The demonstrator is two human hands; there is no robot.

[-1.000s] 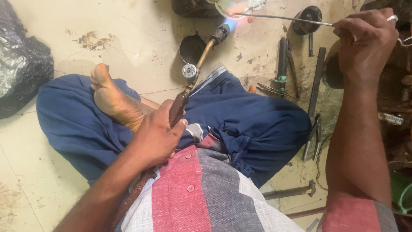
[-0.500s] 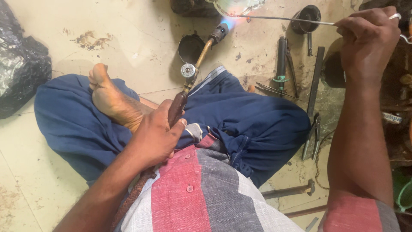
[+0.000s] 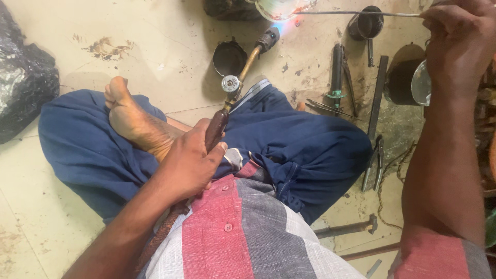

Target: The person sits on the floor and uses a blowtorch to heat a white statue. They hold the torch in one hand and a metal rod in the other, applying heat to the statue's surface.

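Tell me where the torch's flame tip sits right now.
In the head view, top centre: the torch nozzle points at a shiny workpiece, just left of the thin rod in the right hand.

My left hand (image 3: 188, 165) sits low over my lap, fingers curled into a closed grip, thumb lying along the top, forearm running back toward my body. My right arm stretches straight out and forward (elbow nearly locked), and my right hand (image 3: 457, 44) pinches shut at the fingertips, knuckles turned upward.
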